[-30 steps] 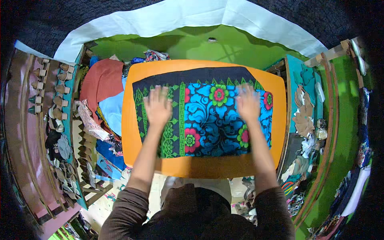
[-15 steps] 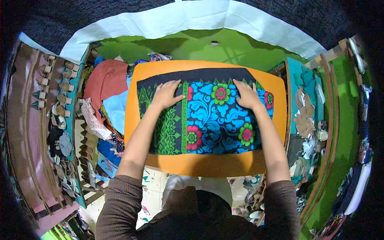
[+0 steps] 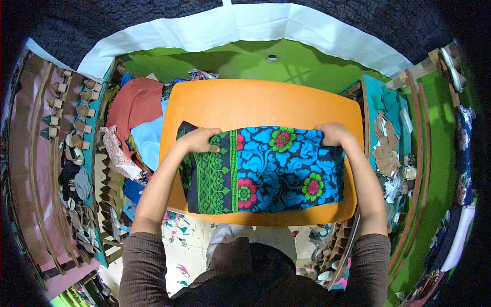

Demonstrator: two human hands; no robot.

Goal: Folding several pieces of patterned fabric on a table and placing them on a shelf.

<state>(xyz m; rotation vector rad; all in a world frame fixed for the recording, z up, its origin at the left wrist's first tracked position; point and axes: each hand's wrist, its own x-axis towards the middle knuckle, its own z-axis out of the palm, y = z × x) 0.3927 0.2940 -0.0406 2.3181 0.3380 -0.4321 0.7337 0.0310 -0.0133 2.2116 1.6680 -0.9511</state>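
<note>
The patterned cloth [image 3: 273, 169] hides part of the orange tabletop [image 3: 261, 102].

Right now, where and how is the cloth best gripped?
Probably by the far edge of the cloth, near both ends, left hand from the left, right hand from the right: it spreads wide across the table, and that edge runs nearly straight.

blue floral cloth [image 3: 276, 171] on orange table [image 3: 261, 102]

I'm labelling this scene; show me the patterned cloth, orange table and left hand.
Patterned cloth [image 3: 263, 169]: head view, blue floral area.
Orange table [image 3: 263, 105]: head view, far part of top.
Left hand [image 3: 200, 139]: head view, back of hand.
</note>
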